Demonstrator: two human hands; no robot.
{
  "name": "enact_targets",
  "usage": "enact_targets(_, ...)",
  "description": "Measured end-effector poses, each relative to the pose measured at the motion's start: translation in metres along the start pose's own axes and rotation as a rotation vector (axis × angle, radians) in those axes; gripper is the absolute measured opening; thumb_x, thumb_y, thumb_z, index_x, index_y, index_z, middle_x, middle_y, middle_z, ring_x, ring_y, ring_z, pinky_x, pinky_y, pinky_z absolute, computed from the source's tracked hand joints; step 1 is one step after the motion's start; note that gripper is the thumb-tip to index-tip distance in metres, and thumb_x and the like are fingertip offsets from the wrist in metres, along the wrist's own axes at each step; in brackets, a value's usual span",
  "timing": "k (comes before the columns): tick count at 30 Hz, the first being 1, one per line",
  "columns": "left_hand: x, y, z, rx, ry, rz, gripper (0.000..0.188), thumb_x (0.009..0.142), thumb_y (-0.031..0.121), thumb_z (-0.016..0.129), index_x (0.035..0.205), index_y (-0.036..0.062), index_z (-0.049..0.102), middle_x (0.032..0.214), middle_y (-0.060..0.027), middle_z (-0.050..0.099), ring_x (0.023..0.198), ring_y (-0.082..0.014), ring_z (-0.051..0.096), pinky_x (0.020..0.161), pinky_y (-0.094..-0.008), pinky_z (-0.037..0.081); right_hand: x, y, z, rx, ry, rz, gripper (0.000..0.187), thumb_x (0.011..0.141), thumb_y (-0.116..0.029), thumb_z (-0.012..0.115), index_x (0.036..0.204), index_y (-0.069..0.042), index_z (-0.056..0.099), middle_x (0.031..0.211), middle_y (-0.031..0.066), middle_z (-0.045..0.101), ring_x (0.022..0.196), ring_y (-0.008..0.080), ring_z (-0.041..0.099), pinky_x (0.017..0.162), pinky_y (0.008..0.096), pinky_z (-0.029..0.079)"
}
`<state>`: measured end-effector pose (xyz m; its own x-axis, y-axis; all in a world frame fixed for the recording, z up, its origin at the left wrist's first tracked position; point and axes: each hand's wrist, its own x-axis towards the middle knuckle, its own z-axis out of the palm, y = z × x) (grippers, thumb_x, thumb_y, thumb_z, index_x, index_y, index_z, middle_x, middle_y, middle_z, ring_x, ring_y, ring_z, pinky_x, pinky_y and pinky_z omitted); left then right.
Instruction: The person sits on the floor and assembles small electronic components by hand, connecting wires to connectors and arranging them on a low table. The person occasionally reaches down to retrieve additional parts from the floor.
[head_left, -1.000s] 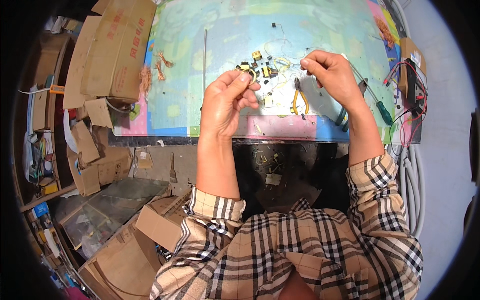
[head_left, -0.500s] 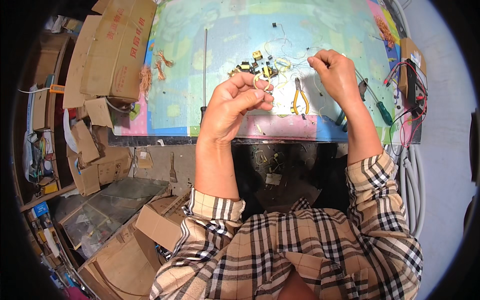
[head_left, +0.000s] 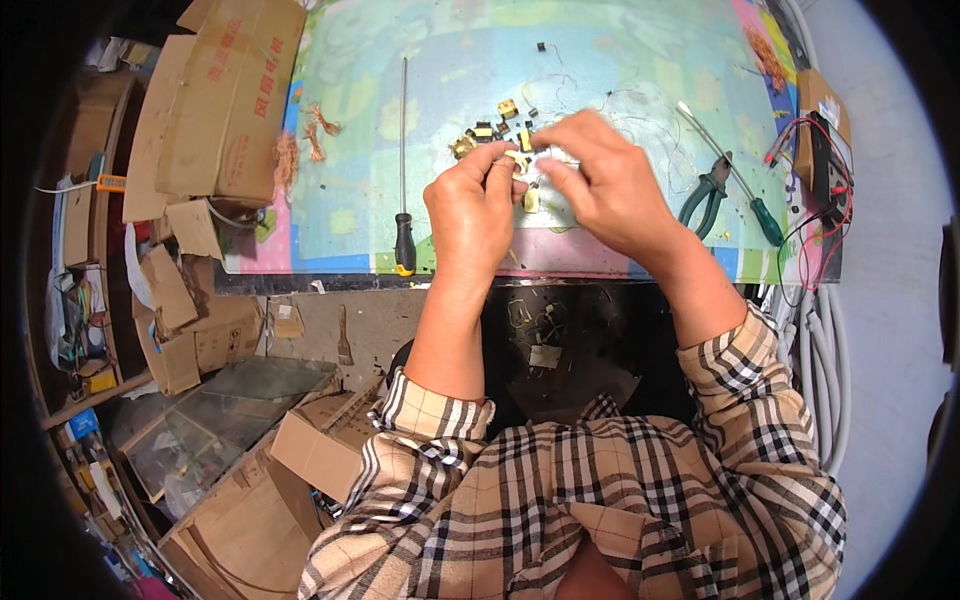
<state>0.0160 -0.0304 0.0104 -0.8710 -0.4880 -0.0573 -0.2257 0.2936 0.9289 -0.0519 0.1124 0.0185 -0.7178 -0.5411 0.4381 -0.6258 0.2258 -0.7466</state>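
Both hands met over the middle of the worktop (head_left: 350,215), raised a little above its colourful mat. Left hand (head_left: 470,205) curled, fingertips pinched shut on a small yellow-and-black component (head_left: 519,160), probably a little transformer or coil bobbin, though too small to tell surely. Right hand (head_left: 600,180) closed against it from the right, thumb and forefinger nipping the same piece or a fine wire on it; exactly which could not be made out. Held close between both sets of fingertips, apparently to keep so small a part steady while worked on. Wrists bent inward, forearms rising from the near edge in plaid sleeves (head_left: 740,400), elbows apart.

Just beyond the fingers, a scatter of similar yellow components (head_left: 480,133) on the mat, kept within easy reach, with thin loose wire (head_left: 640,125) curling to the right of them. To the left, a long screwdriver with a black handle (head_left: 403,150) laid pointing away, handle at the near edge. To the right, green-handled pliers (head_left: 705,195) and a second, green-handled screwdriver (head_left: 730,175), set aside but near. At the far right edge, a device with red and black leads (head_left: 825,150). Tufts of copper wire (head_left: 310,130) at the left of the mat. Flattened cardboard boxes (head_left: 220,100) stacked off the left side.
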Motion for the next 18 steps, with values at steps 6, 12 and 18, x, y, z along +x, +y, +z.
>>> enact_targets(6, 0.003, -0.008, 0.0, -0.192, -0.049, -0.026, 0.023, 0.094, 0.004, 0.053, 0.111, -0.0006, 0.067, 0.075, -0.0067, 0.068, 0.068, -0.0112, 0.066, 0.063, -0.0251, 0.054, 0.0, 0.012, -0.001, -0.01, -0.223, 0.159, 0.017, 0.086, -0.019, 0.061, 0.089, -0.003, 0.068, 0.081, 0.0146, 0.064, 0.076, 0.0345, 0.061, 0.068, 0.0414, 0.049)
enact_targets(12, 0.003, -0.003, -0.008, 0.047, -0.032, 0.03, 0.026, 0.089, 0.002, 0.052, 0.111, -0.0037, 0.064, 0.073, -0.0076, 0.065, 0.059, -0.0094, 0.06, 0.055, -0.0245, 0.05, 0.004, 0.016, -0.009, -0.075, -0.198, 0.259, 0.017, 0.085, -0.017, 0.061, 0.087, -0.001, 0.068, 0.078, 0.0151, 0.064, 0.072, 0.0324, 0.061, 0.067, 0.0387, 0.048)
enact_targets(18, 0.011, 0.0, -0.028, -0.654, -0.12, -0.191, 0.027, 0.085, 0.004, 0.054, 0.11, -0.0047, 0.058, 0.076, -0.008, 0.063, 0.054, -0.0113, 0.054, 0.052, -0.0248, 0.047, 0.007, 0.013, -0.011, -0.056, -0.163, 0.306, 0.018, 0.085, -0.016, 0.062, 0.088, 0.001, 0.067, 0.078, 0.0142, 0.065, 0.068, 0.0267, 0.06, 0.064, 0.0348, 0.047)
